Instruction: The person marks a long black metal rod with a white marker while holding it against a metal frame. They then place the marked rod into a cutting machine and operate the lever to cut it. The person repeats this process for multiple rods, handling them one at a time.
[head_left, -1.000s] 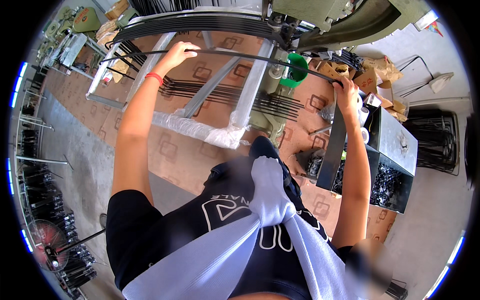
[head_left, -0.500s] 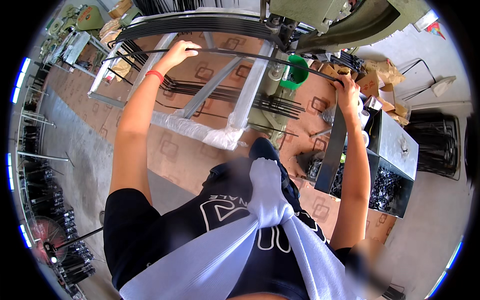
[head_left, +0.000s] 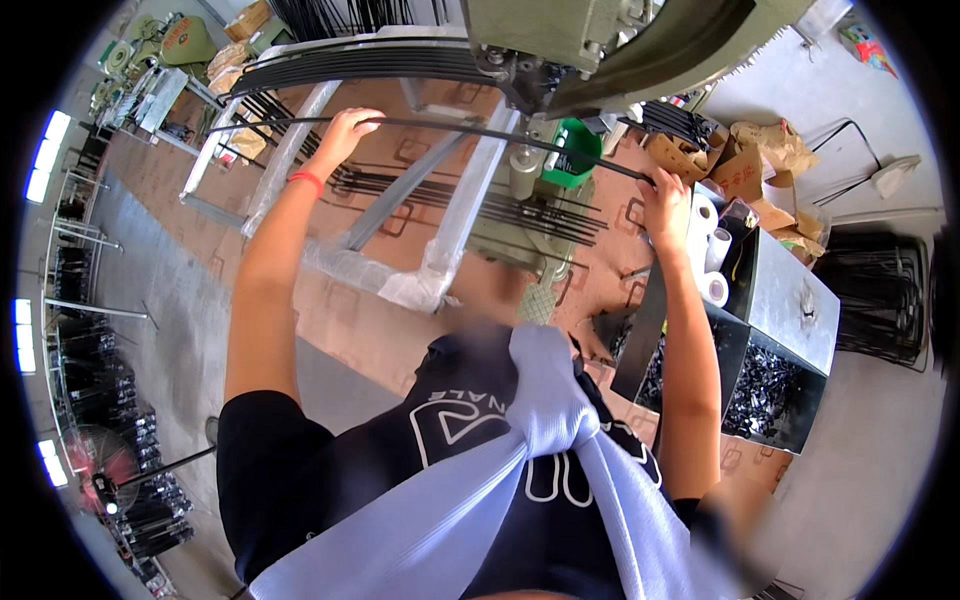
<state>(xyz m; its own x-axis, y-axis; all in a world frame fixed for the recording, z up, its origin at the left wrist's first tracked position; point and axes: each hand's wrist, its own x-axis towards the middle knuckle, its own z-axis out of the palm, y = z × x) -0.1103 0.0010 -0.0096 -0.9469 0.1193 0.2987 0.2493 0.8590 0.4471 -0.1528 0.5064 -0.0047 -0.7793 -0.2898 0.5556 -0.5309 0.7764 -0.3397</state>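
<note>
A long, thin black metal rod (head_left: 470, 129) stretches across in front of me, bowed slightly and running from far left to right. My left hand (head_left: 345, 138) is closed around its left part, with a red band at the wrist. At the right end of the rod, my right hand (head_left: 666, 208) grips it between thumb and fingers. Beyond the rod, a green press machine (head_left: 550, 50) stands with its tooling over the end of a stack of similar black rods (head_left: 350, 68). The rod in my hands lies nearer to me than that stack.
A metal frame (head_left: 468, 205), partly wrapped in plastic, carries the stack; more rods (head_left: 480, 200) lie lower down. Past the press sits a green bucket (head_left: 575, 152). At right are white rolls (head_left: 714, 288), cardboard boxes (head_left: 745, 178) and a metal bin (head_left: 800, 285) of small black parts. A fan (head_left: 100, 480) stands left.
The view has shifted, and the press's tooling appears further left. My right hand and the rod's right end moved slightly left and toward me. A dark shoe gave way to a green patterned pedal.
</note>
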